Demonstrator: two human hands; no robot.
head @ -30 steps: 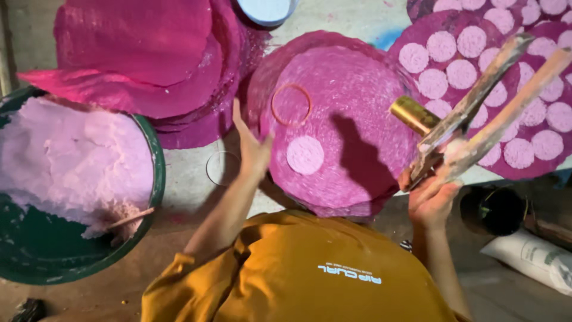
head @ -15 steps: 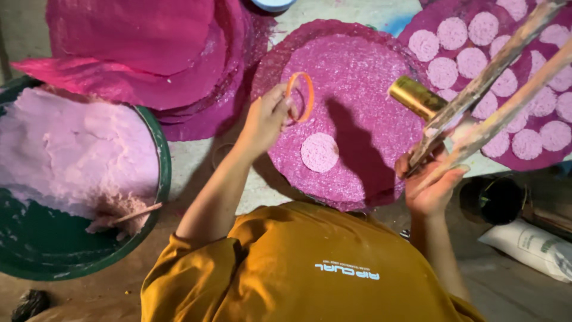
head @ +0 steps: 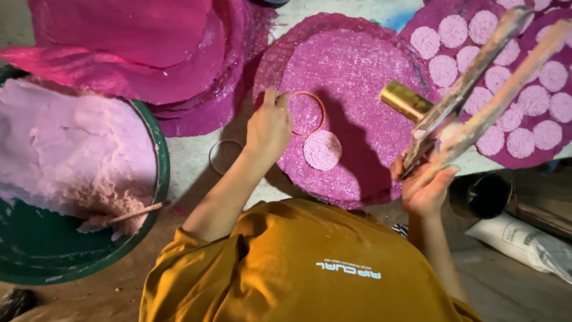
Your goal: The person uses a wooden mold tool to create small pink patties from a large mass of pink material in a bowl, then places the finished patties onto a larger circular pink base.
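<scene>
Concrete floor (head: 196, 158), green basin (head: 159, 179), magenta mats (head: 357, 65)

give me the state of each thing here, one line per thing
left hand: fingers pinching the thin orange ring, pressed flat on the round magenta mat
right hand: gripping two long crusted wooden sticks, raised and tilted
pale pink dough disc: lying flat on the mat, beside the ring
green round basin: partly filled with pink dough
brass cylinder: lying on its side
</scene>
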